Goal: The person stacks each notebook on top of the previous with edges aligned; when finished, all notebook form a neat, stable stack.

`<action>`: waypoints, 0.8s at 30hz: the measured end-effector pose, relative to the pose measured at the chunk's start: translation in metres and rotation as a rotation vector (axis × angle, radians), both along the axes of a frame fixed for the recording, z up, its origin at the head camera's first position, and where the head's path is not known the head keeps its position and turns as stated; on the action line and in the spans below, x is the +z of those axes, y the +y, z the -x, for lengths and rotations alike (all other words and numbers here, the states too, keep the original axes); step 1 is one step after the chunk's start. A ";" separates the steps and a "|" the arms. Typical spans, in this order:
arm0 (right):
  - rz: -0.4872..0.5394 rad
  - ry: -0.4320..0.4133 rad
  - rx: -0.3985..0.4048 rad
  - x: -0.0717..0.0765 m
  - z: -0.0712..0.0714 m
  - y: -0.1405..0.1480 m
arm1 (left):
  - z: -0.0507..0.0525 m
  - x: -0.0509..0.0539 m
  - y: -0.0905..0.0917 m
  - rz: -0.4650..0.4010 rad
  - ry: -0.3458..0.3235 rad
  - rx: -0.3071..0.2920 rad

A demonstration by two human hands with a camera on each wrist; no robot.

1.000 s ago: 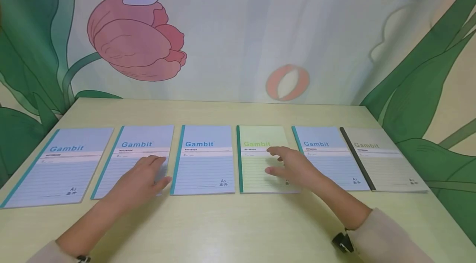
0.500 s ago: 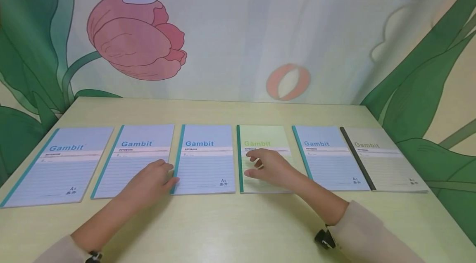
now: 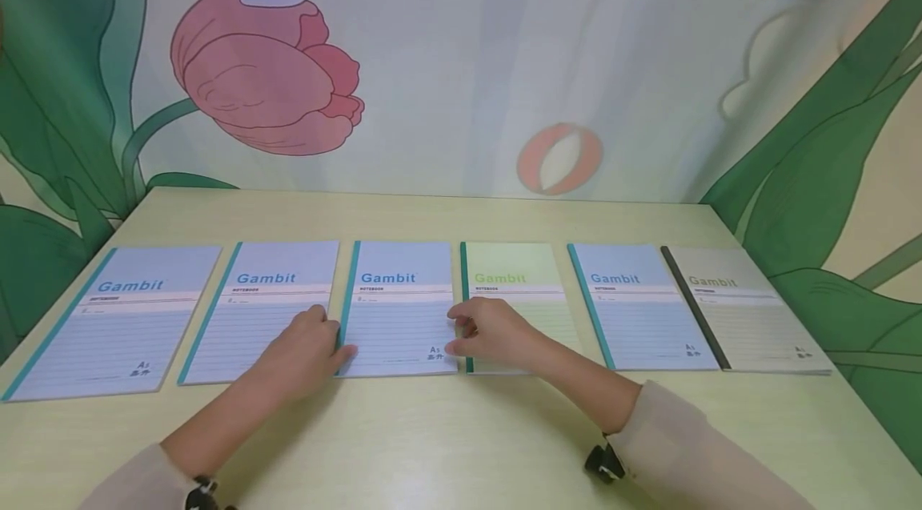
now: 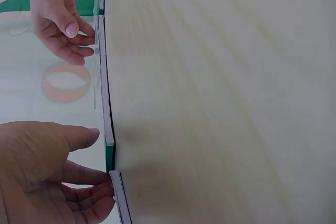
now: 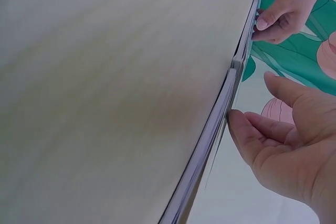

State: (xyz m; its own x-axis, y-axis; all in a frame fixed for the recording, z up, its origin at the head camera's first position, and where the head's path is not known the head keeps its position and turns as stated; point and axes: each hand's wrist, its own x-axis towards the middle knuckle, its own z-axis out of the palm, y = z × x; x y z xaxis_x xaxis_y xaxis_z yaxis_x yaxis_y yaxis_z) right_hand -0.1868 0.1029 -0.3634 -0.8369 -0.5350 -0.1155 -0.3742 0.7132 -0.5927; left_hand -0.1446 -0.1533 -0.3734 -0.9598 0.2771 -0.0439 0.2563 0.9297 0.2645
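Note:
Lying flat in the row, the third notebook [image 3: 398, 322] from the left has a blue cover and a teal spine. At its left edge is my left hand [image 3: 302, 350], thumb and fingers apart, over the gap beside the second blue notebook [image 3: 262, 318]. My right hand [image 3: 493, 334] hovers over the green notebook [image 3: 507, 262], its thumb and fingertips at the third notebook's right edge. The left wrist view shows my left hand [image 4: 42, 177] with fingertips by the notebook edges. In the right wrist view, my right hand [image 5: 294, 135] has its thumb spread from its fingers.
A blue notebook [image 3: 118, 326] lies at the far left. To the right are another blue notebook [image 3: 637, 310] and a grey one with a black spine [image 3: 749, 310], close together. All rest on a pale wooden table [image 3: 432, 446] before a printed curtain [image 3: 432, 54].
My right hand has moved left across the green notebook to the third notebook's right edge. My left hand has shifted right to that notebook's left edge. The notebooks stay in place.

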 end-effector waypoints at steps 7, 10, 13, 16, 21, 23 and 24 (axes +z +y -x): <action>-0.006 0.000 0.028 -0.003 0.001 -0.006 | 0.001 -0.001 0.001 -0.028 -0.015 0.016; -0.017 -0.011 0.022 -0.002 0.002 -0.008 | 0.001 -0.001 0.002 -0.049 -0.022 0.024; -0.028 -0.015 0.020 -0.002 0.002 -0.009 | 0.001 -0.001 0.002 -0.095 -0.045 0.046; -0.038 -0.016 0.028 -0.002 0.002 -0.010 | 0.000 -0.001 0.001 -0.176 -0.082 0.083; -0.040 -0.013 0.032 -0.001 0.002 -0.009 | -0.002 0.001 0.000 -0.390 -0.153 0.136; -0.042 -0.018 0.030 -0.001 0.003 -0.009 | -0.003 0.002 0.000 -0.467 -0.186 0.163; -0.044 -0.021 0.029 -0.001 0.003 -0.009 | -0.003 0.002 0.000 -0.491 -0.193 0.173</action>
State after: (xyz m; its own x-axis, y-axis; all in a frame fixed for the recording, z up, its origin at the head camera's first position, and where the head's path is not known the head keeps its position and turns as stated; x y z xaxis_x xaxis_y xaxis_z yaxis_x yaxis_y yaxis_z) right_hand -0.1898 0.0937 -0.3648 -0.8180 -0.5535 -0.1566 -0.3834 0.7275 -0.5690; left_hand -0.1412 -0.1533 -0.3710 -0.9805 0.1481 -0.1293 0.0144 0.7098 0.7042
